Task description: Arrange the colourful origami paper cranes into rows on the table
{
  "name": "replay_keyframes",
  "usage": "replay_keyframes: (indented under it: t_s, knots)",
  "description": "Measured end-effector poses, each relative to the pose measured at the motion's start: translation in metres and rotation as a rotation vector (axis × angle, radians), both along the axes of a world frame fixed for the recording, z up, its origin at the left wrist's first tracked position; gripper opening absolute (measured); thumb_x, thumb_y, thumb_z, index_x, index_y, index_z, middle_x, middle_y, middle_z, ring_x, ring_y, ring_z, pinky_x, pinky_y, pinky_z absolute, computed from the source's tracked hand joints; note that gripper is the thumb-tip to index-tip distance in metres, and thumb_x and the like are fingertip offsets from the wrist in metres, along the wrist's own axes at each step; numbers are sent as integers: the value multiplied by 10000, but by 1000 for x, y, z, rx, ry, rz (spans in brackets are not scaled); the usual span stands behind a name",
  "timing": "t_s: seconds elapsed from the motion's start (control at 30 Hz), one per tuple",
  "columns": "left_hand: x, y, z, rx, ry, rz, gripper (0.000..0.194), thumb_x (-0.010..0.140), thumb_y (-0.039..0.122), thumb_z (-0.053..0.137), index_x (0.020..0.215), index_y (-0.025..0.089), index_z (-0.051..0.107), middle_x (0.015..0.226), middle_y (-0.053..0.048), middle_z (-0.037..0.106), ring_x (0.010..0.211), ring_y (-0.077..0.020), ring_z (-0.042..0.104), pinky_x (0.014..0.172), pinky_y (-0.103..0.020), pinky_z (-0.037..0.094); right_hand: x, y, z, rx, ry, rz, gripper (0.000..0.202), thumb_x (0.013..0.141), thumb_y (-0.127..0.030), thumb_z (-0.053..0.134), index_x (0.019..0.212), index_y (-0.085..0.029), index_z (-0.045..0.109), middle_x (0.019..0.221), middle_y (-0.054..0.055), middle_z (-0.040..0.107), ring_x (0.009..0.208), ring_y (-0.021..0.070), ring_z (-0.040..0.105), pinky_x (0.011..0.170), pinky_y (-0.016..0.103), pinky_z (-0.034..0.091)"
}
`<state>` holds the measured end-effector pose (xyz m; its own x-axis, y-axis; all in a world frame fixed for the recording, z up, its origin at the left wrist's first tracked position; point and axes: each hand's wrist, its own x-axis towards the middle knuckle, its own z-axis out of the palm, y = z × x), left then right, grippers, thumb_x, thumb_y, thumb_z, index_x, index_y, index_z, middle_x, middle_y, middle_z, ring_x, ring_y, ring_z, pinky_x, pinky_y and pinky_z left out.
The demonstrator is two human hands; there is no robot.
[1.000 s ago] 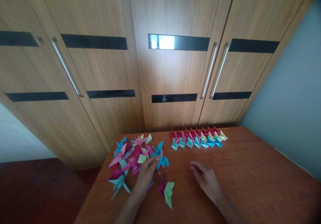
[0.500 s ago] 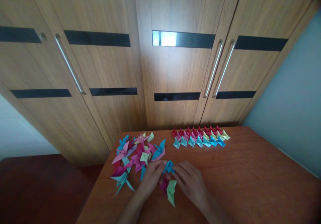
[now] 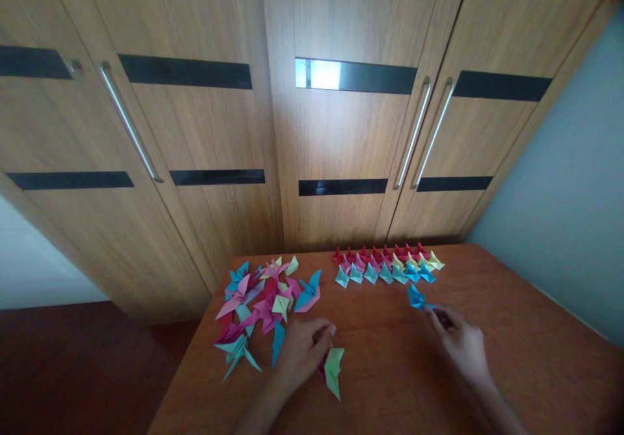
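Observation:
My right hand (image 3: 461,344) pinches a folded blue paper crane (image 3: 417,297) by one end, just in front of the right rows of cranes. My left hand (image 3: 305,347) rests low over the table with curled fingers, thumb and forefinger close together and nothing visible in them. Beside its fingertips lies a light green folded paper piece (image 3: 334,371), partly over a dark magenta one (image 3: 320,367) that the hand mostly hides. A blue folded piece (image 3: 277,342) lies just left of my left hand.
A loose heap of coloured paper cranes (image 3: 266,308) covers the table's left part. Several small cranes stand in neat rows at the back right: red (image 3: 374,255), pink and yellow, then light blue (image 3: 371,274) in front. Wooden wardrobe doors (image 3: 336,136) rise behind the table (image 3: 390,383).
My right hand has moved right and away from my left hand, carrying the blue crane towards the rows. The left hand has let go of that crane and stays near its place.

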<state>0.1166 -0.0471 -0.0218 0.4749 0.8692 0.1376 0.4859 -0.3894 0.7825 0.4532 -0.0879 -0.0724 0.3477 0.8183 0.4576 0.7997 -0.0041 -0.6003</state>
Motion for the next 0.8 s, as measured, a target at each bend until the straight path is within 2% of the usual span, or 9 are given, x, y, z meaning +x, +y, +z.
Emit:
replay_keyframes:
  t_s: [0.07,0.13,0.3,0.53,0.8]
  knots:
    - [0,1,2,0,15,-7,329,905,306,398,696,172,614,633,10,639,611,-122,572,569,-200,353,38,3,-6,-94,36,-199,437,775,-576,489,843,-181,663,754,84,707,635,218,653,574,274,490]
    - [-1,1,3,2,24,-11,325,903,303,399,700,172,616,631,10,637,609,-123,566,563,-201,348,71,6,-14,-171,37,-302,462,759,-585,466,860,-184,670,796,95,718,734,257,670,596,288,483]
    - [-1,3,3,37,36,5,310,895,289,406,702,171,619,632,9,631,603,-123,555,570,-207,343,121,22,-32,-387,-66,-405,492,754,-593,444,929,-205,690,865,103,722,822,308,661,613,323,462]
    - [-1,-1,7,65,35,17,315,894,278,403,688,176,617,634,3,631,608,-127,556,596,-211,355,143,60,-40,-454,-119,-361,506,771,-568,437,965,-183,702,914,122,717,835,299,659,644,323,464]
    - [-1,-2,11,58,32,30,303,885,291,413,713,185,639,653,-14,642,631,-149,563,604,-217,381,139,88,-35,-492,-154,-355,471,776,-527,456,988,-190,708,934,130,716,793,289,665,610,322,466]
